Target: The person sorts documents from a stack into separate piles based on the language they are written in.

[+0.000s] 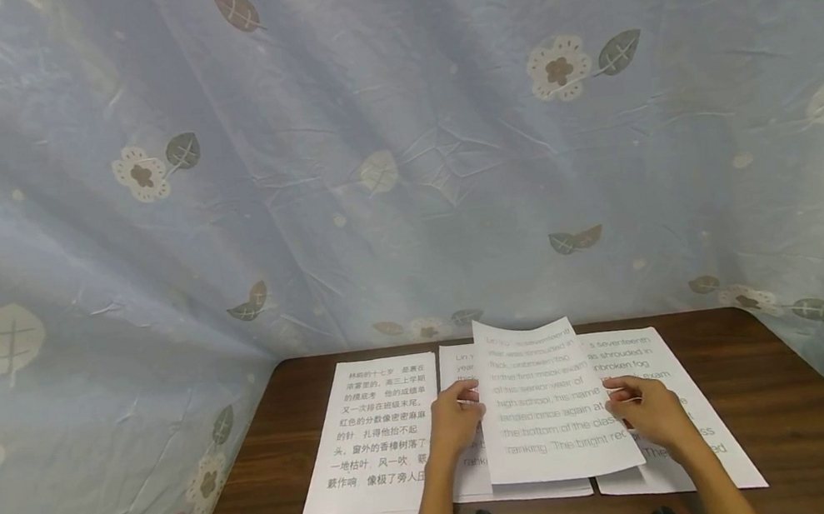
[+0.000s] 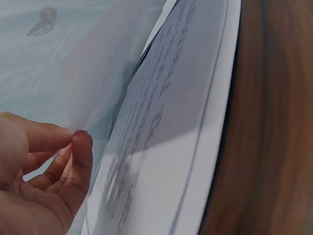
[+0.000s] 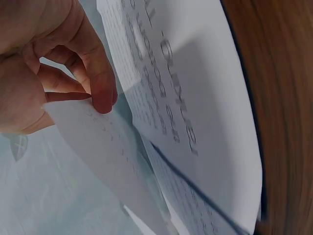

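Observation:
A single sheet of paper [image 1: 541, 411] printed with English text hangs between both hands, raised above the table. At its left edge my left hand [image 1: 457, 420] pinches it between thumb and fingertips; the left wrist view shows this pinch on the thin sheet [image 2: 100, 68]. On the right edge my right hand [image 1: 648, 410] pinches the same sheet, as the right wrist view shows near the paper's corner [image 3: 73, 110]. Beneath it lie a middle stack of English pages [image 1: 469, 485] and a right stack [image 1: 706, 402], both partly covered by the held sheet and hands.
To the left lies a stack of pages with Chinese text [image 1: 370, 429], its right edge partly behind the left forearm. The stacks lie side by side on a dark wood table [image 1: 254, 475]. A blue curtain with leaves and flowers [image 1: 407, 207] hangs behind the table and along its sides.

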`<action>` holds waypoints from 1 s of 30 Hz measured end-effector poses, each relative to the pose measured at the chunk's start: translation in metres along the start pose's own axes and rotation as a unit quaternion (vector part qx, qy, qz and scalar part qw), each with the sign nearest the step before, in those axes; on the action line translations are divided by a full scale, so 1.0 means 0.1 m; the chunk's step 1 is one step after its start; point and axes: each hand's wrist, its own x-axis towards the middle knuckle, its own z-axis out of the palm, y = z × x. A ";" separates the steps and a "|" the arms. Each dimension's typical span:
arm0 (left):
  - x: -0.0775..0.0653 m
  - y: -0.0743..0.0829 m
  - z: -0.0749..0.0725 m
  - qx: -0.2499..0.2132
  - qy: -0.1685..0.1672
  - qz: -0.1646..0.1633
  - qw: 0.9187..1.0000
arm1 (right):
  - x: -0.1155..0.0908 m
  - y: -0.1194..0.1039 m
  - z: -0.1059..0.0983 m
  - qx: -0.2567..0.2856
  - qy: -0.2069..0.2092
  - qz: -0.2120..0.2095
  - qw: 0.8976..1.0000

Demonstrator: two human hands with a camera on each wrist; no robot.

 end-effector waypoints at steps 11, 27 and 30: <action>-0.03 0.13 0.39 -0.023 -0.003 -0.003 1.000 | -0.04 0.25 -0.33 -0.024 -0.004 0.015 1.000; -0.09 0.31 0.90 -0.057 0.001 -0.016 0.998 | -0.06 0.56 -0.79 -0.083 -0.001 0.001 0.997; -0.12 0.36 0.97 -0.059 0.000 -0.020 0.998 | -0.05 0.63 -0.86 -0.099 -0.001 -0.004 0.995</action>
